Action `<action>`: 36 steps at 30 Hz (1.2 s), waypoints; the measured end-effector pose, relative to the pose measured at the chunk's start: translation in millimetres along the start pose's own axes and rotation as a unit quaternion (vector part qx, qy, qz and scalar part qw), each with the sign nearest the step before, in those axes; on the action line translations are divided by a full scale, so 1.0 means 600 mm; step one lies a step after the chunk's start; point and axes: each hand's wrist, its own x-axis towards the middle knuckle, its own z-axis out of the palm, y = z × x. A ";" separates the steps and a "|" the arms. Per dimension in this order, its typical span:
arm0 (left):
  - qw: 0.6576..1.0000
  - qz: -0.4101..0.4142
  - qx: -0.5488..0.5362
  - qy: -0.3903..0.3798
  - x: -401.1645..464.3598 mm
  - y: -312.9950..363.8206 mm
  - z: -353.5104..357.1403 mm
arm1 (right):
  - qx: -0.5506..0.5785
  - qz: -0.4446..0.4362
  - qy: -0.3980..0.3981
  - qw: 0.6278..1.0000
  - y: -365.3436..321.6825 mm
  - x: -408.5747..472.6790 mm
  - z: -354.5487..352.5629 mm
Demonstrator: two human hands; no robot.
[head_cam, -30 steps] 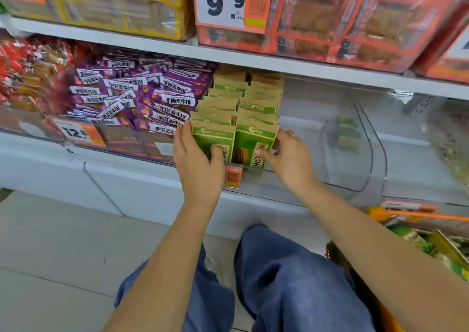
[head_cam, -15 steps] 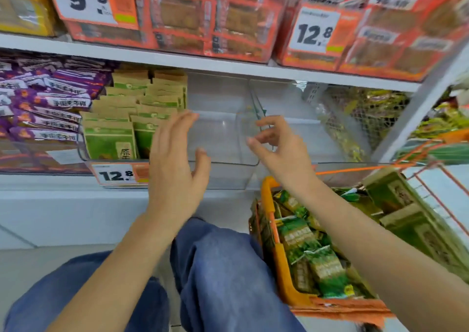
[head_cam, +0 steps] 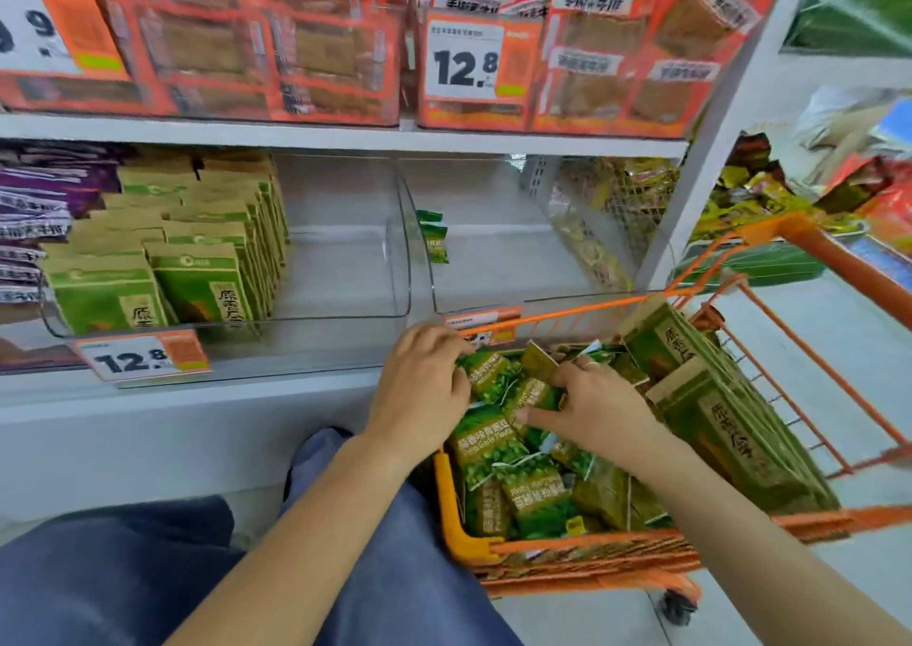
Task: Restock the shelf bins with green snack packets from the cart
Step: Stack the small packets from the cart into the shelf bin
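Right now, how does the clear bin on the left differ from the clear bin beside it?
The left bin holds upright rows of kraft-and-green packets along its left side; the right bin holds only a few small green packets. Both are clear plastic on one shelf.

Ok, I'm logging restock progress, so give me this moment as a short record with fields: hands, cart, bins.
left hand: left hand in the cart, fingers resting on a green pea packet; grip unclear
right hand: right hand in the cart, fingers spread on the loose packets
cart: orange cart holds loose green packets plus a row of green-and-tan bags standing on the right
left bin: clear bin with bags filling its left part
right bin: clear bin with only a few small green packets at its left wall
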 end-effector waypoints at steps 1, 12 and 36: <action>1.000 -0.001 0.002 0.006 0.000 0.001 -0.002 | 0.044 0.006 -0.009 0.999 -0.004 -0.004 -0.003; 0.953 -0.051 -0.277 -0.109 0.017 0.067 -0.050 | 0.446 -0.090 0.032 0.890 -0.020 -0.025 -0.098; 0.975 -0.217 0.044 -0.019 0.143 -0.048 -0.039 | 0.479 0.021 0.064 0.875 -0.042 0.315 -0.073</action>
